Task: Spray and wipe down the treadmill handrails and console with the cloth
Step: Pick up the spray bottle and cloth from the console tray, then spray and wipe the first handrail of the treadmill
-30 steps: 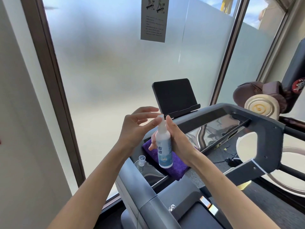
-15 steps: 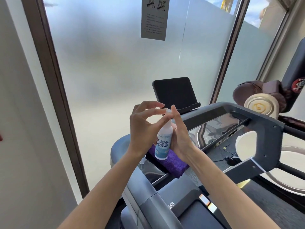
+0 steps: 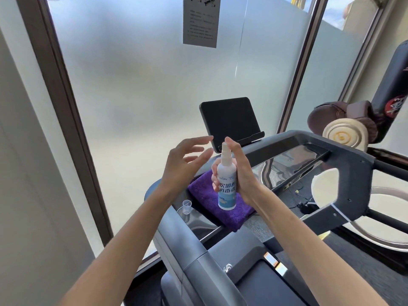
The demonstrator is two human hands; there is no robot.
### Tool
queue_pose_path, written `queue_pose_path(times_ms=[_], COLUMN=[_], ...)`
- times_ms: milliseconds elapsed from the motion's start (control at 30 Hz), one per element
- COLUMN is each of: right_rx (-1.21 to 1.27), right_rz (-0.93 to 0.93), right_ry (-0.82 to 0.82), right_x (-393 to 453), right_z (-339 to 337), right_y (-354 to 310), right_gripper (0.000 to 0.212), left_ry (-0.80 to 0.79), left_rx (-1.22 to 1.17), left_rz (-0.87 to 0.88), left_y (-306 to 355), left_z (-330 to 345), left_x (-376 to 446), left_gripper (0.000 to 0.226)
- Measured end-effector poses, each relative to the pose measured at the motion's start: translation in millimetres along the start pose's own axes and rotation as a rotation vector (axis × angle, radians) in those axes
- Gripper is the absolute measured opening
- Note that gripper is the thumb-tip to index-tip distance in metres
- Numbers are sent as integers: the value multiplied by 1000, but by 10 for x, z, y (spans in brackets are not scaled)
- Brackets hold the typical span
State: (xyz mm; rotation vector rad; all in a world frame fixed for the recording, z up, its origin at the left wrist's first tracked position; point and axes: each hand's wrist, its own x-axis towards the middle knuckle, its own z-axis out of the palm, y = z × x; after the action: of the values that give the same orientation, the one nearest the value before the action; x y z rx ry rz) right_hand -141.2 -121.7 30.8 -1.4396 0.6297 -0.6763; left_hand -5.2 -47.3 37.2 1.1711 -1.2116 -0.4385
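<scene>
My right hand [image 3: 242, 173] grips a small white spray bottle [image 3: 227, 186] with a blue label, upright above the treadmill console, index finger up by the nozzle. My left hand [image 3: 185, 160] hovers just left of the bottle, fingers spread and holding nothing. A folded purple cloth [image 3: 212, 202] lies on the glossy console [image 3: 287, 162] behind the bottle. A small clear cap [image 3: 187, 205] stands on the console's left end. The grey left handrail [image 3: 181, 244] runs toward me below my arms.
A dark tablet screen [image 3: 229, 120] stands at the console's far edge before a frosted window [image 3: 143, 96]. The console's right frame [image 3: 353, 184] juts right. A brown padded machine with a cream disc [image 3: 341, 135] sits at the far right. A wall is close on the left.
My left hand has let go of the bottle's top and drawn back to the left with fingers spread. The bottle stays upright in my right hand.
</scene>
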Motion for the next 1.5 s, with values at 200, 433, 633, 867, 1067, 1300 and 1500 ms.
queue_pose_path(times_ms=[200, 433, 633, 867, 1067, 1300, 1500], right_rx=[-19, -3, -88, -65, -4, 53, 34], right_rz=[18, 28, 53, 16, -46, -218, -146], right_ry=[-7, 39, 23, 48, 181, 319, 114], right_x=[-86, -179, -201, -252, -386, -500, -540], right_z=[-235, -330, -334, -343, -406, -474, -564], right_y=[42, 154, 193, 139, 35, -138, -122], right_gripper=[77, 79, 85, 75, 70, 74, 66], left_ry=[-204, -359, -378, -285, 1, 269, 352], left_rx=[486, 879, 1044, 851, 194, -71, -65], left_rz=[-388, -299, -324, -423, -451, -479, -465], left_y=[-388, -671, -707, -552, -257, 188, 359], left_z=[-85, 239, 340, 415, 566, 664, 573], left_x=[179, 246, 258, 277, 237, 174, -63], left_gripper=[21, 44, 47, 29, 27, 28, 28])
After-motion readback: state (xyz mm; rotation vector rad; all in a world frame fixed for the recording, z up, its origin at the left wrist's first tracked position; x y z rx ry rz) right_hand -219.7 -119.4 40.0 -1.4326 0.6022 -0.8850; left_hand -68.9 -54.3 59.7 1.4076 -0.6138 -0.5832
